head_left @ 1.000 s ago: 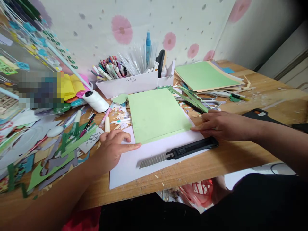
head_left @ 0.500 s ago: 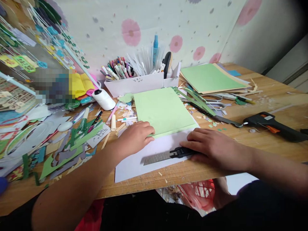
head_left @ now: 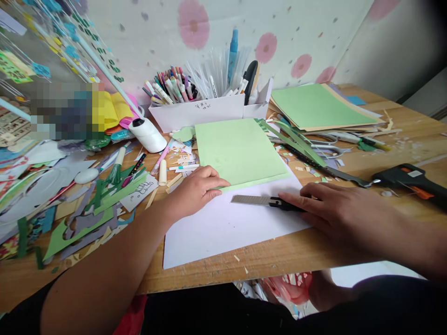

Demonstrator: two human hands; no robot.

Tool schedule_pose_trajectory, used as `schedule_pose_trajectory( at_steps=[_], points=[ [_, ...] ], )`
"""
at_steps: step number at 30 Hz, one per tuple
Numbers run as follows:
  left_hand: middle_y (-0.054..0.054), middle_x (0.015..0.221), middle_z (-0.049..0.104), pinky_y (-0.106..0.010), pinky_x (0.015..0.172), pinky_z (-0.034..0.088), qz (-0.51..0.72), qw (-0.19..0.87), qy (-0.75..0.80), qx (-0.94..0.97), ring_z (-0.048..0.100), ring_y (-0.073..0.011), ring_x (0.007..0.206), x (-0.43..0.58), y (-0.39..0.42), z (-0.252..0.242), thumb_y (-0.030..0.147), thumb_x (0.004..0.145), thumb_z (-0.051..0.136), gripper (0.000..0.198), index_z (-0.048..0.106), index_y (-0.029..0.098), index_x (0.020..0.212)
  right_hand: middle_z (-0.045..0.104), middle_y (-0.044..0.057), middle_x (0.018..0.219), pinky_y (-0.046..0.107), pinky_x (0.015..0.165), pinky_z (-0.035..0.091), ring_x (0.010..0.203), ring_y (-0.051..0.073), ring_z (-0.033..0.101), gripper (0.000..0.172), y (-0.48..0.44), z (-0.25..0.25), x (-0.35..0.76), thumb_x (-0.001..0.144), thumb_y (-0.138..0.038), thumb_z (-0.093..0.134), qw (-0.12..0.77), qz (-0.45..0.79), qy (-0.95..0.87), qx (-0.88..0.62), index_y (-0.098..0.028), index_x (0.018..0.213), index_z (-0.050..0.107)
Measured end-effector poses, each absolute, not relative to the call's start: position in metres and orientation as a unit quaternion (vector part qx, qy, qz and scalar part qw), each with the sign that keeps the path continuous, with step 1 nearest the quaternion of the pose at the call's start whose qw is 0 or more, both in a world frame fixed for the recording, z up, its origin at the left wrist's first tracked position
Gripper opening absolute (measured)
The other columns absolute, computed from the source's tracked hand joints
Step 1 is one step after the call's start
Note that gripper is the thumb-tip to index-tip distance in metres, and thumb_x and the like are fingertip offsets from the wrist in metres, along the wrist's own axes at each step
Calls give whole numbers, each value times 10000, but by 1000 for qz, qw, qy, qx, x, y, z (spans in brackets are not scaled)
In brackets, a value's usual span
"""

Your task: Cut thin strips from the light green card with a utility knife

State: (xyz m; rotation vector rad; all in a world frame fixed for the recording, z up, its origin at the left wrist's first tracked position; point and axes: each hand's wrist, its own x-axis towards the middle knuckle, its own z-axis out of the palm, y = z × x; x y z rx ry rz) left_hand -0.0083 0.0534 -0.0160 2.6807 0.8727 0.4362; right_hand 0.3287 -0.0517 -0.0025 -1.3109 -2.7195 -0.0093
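Note:
A light green sheet of paper [head_left: 240, 151], with a narrow folded strip along its near edge, lies on a larger white sheet [head_left: 209, 237]. My left hand [head_left: 200, 186] is on the near left corner of the green paper, fingers and thumb drawn together at the fold. My right hand [head_left: 324, 204] is closed round the black handle of a utility knife [head_left: 254, 200]. The knife's long blade points left, just below the folded edge, over the white sheet. Whether the blade touches the paper cannot be seen.
A white box [head_left: 199, 114] of pens and glue sticks stands behind the paper. Paper scraps [head_left: 87, 228] and markers crowd the left. At the right lie a hot glue gun [head_left: 412, 179], scissors [head_left: 324, 149] and a stack of coloured sheets [head_left: 324, 104]. A white thread spool [head_left: 148, 135] stands behind left.
My right hand has moved right and slightly up with the utility knife, bringing the blade nearer the fold. My left hand stays at the paper's corner. The view has shifted slightly.

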Motion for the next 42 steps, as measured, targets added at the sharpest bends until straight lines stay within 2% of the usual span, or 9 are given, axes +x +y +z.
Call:
schedule_pose_trajectory(
  at_steps=[6, 10, 14, 20, 24, 29, 42],
  points=[
    [-48, 995, 541, -370, 869, 465, 167, 145, 319, 922, 536, -191, 961, -9, 59, -23, 174, 915, 568, 231, 689, 236, 1103, 616, 64, 1040, 306, 585, 441, 686, 175, 612, 545, -53, -7, 332, 958, -319, 388, 27, -47, -897, -438, -339, 1495, 299],
    [-55, 1003, 540, -381, 886, 458, 172, 138, 320, 922, 532, -195, 971, -9, 59, -26, 167, 918, 560, 237, 691, 221, 1107, 606, 56, 975, 290, 507, 367, 615, 162, 581, 535, -54, -7, 328, 956, -289, 382, 26, -86, -894, -438, -316, 1487, 319],
    [-50, 999, 539, -381, 884, 463, 175, 143, 322, 919, 533, -192, 968, -9, 59, -26, 167, 917, 557, 239, 693, 230, 1103, 605, 45, 935, 268, 491, 338, 572, 127, 550, 515, -56, -4, 323, 963, -258, 376, 34, -67, -901, -428, -290, 1476, 348],
    [-45, 1004, 538, -383, 897, 467, 171, 150, 332, 915, 536, -191, 974, -8, 58, -26, 165, 912, 560, 246, 693, 248, 1102, 616, 36, 973, 239, 537, 390, 625, 108, 588, 476, -58, -2, 323, 998, -262, 340, 30, -35, -901, -432, -297, 1473, 352],
    [-52, 1004, 540, -386, 900, 467, 173, 157, 332, 914, 539, -194, 971, -8, 58, -26, 162, 911, 566, 244, 698, 232, 1104, 615, 37, 970, 244, 526, 383, 592, 106, 577, 512, -60, -2, 323, 984, -222, 347, 23, -47, -898, -437, -293, 1489, 323],
    [-57, 984, 543, -387, 890, 465, 179, 152, 333, 913, 543, -199, 957, -7, 58, -27, 152, 899, 584, 239, 709, 212, 1095, 606, 41, 954, 244, 555, 401, 638, 123, 587, 566, -59, -2, 326, 949, -180, 382, 7, -30, -909, -416, -288, 1499, 303],
    [-47, 983, 545, -389, 883, 469, 181, 155, 325, 915, 541, -191, 950, -8, 60, -27, 203, 919, 564, 217, 703, 237, 1081, 596, 42, 979, 251, 581, 432, 697, 136, 603, 553, -55, -5, 328, 960, -184, 375, 7, 7, -915, -403, -283, 1498, 295]
  ],
)
